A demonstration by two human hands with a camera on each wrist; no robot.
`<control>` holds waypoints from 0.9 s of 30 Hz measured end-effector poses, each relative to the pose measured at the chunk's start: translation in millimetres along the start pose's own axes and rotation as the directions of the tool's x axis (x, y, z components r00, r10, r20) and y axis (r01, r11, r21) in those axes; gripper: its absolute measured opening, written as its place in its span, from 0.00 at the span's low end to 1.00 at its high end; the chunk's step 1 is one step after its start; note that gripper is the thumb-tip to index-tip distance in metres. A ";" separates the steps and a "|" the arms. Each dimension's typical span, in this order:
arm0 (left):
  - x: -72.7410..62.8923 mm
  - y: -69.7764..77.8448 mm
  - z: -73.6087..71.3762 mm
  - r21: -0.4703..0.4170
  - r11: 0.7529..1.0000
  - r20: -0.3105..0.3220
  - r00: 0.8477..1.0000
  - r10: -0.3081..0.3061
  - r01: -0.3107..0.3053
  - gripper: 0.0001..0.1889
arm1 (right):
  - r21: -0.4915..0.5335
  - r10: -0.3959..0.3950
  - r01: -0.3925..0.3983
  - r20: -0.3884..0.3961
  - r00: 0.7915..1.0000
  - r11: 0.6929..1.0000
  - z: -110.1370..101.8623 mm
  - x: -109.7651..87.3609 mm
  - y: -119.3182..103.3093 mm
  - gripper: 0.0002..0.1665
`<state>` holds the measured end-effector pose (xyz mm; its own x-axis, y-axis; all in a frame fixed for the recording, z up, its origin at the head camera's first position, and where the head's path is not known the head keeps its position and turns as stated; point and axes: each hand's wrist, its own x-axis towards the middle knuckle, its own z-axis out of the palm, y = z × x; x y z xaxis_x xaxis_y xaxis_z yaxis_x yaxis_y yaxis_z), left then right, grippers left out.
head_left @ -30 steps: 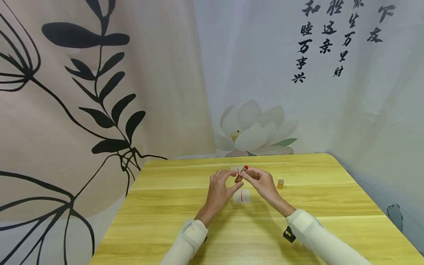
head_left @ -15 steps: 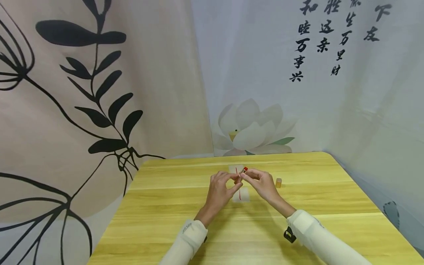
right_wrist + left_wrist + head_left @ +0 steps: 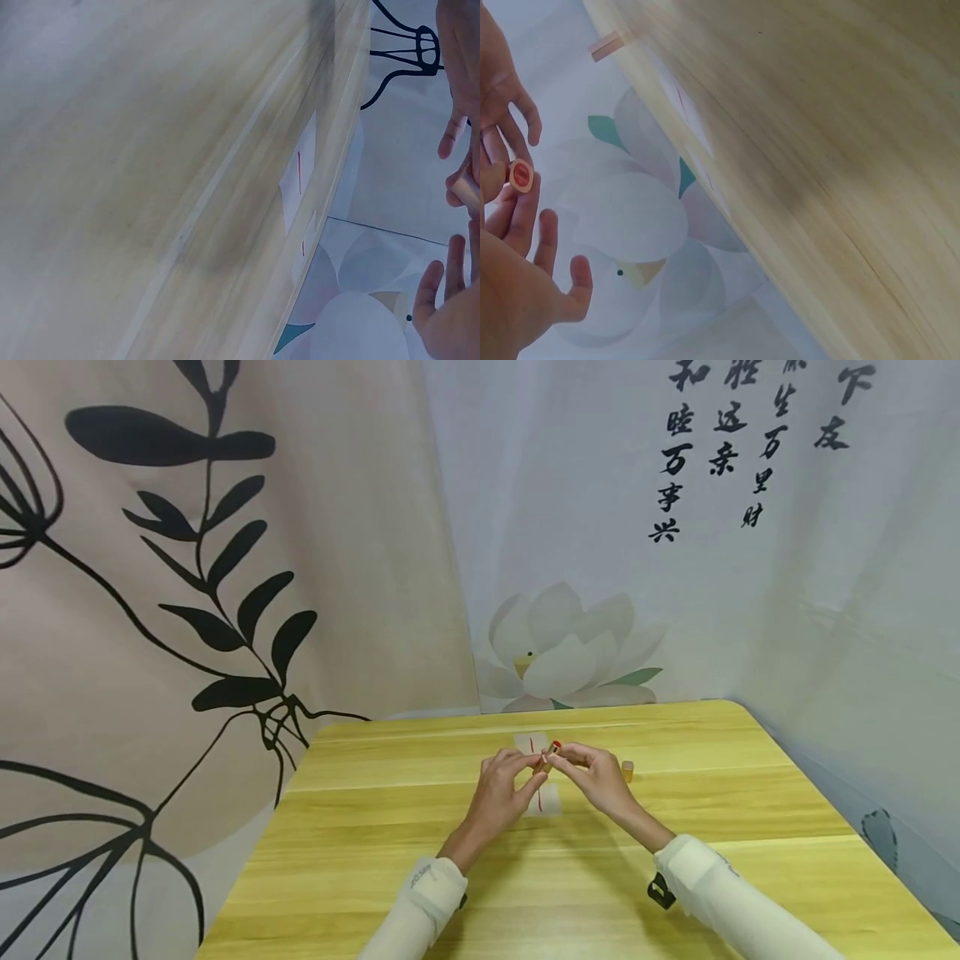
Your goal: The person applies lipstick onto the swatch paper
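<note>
A lipstick (image 3: 552, 752) is held tilted above the table, its red end up. My left hand (image 3: 495, 793) pinches its lower part between bent fingers and thumb. My right hand (image 3: 600, 777) pinches the tube from the other side. In the left wrist view the lipstick (image 3: 522, 175) faces the camera end-on, a red oval inside a pale metallic rim. Only a blurred piece of the lipstick (image 3: 466, 192) shows at the right wrist view's edge. The cap (image 3: 627, 771), orange-gold and boxy, stands on the table beyond my right hand.
Two white paper pieces, a far one (image 3: 529, 742) and a near one (image 3: 551, 801), lie on the wooden table (image 3: 360, 827), each bearing a red stroke. Printed cloth (image 3: 375, 552) hangs behind the table's far edge.
The red tip, which stuck out of the tube a second ago, now shows shorter, near the rim. Both hands keep their pinch; the view has shifted slightly.
</note>
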<state>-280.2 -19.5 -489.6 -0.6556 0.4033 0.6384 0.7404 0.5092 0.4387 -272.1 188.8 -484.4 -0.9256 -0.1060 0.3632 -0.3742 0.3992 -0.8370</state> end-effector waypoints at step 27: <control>2.5 0.3 3.3 0.020 0.999 -0.003 0.999 -0.046 0.046 0.15 | -0.016 0.007 -0.007 -0.051 0.999 1.000 6.5 -3.4 -3.4 0.18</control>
<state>-282.1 -15.8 -489.9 -0.6883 0.3773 0.6196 0.7066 0.5422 0.4547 -268.0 181.9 -485.5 -0.9240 -0.0570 0.3781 -0.3664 0.4147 -0.8330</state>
